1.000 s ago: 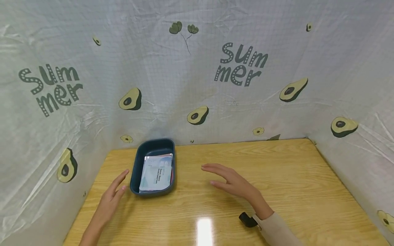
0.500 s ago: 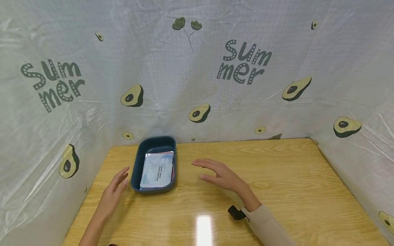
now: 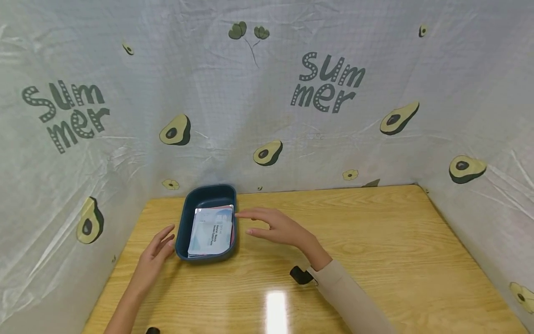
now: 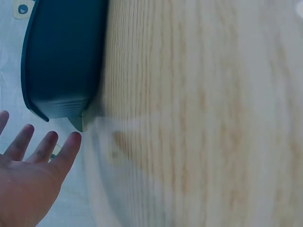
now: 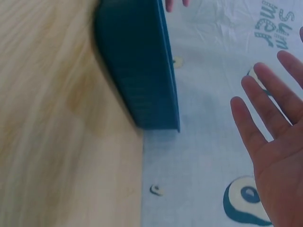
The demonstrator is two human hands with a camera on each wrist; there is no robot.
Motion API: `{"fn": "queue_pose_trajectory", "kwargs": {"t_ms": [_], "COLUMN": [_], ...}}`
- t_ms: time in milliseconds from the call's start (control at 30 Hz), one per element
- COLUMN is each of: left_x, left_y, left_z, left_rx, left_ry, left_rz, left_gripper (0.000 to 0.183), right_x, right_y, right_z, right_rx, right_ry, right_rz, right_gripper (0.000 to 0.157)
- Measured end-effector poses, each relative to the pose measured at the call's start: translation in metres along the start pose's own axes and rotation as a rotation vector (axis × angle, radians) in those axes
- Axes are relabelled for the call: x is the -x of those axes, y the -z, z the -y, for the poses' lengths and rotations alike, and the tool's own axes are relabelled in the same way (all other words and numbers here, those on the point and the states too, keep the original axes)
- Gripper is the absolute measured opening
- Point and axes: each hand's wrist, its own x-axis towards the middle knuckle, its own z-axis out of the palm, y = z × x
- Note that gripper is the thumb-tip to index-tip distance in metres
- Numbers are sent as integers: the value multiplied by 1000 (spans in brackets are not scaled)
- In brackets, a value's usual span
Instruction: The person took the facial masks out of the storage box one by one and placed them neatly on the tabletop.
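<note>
A dark-blue bin [image 3: 211, 195] was set at the far left of the wood-grained counter [image 3: 375, 236], before a white sheet [image 3: 233, 106] printed with avocados and lettering. A stack of flat printed items [image 3: 210, 232] was contained in it, the uppermost pale. The left hand [image 3: 153, 255] was held just beside the bin's left wall and the right hand [image 3: 277, 227] just beside its right wall, both palms turned toward it. Each grip was unclosed, with fingers extended. A beige sleeve [image 3: 348, 294] was worn on the right arm.
</note>
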Motion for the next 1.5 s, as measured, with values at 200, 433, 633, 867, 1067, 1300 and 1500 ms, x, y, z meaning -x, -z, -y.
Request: {"fn": "queue_pose_trajectory", "kwargs": {"t_ms": [200,433,633,867,1067,1300,1500], "left_x": [-3,-4,-9,-17,-19,-23,-25], "left_y": [4,6,6,6,5,2,-1], "left_z": [0,1,10,18,21,27,30], "left_rx": [68,122,194,321,332,335,384], "left_ry": [19,37,76,110,179,183,150], "left_rz": [45,71,93,129,160,186,179], "left_gripper": [56,58,61,63,64,65,63], "right_x": [-31,-69,-97,-124,-144,-159,-167], "right_y": [-2,-3,-9,-16,-27,-33,-40], "right_z": [6,16,20,28,31,27,14], "right_rx": [-5,-33,-47,-49,12,34,39], "right_ry": [44,56,69,20,-11,-73,-139], "right_rz": [34,60,132,234,314,371,404], "right_gripper": [47,47,47,45,45,45,43]}}
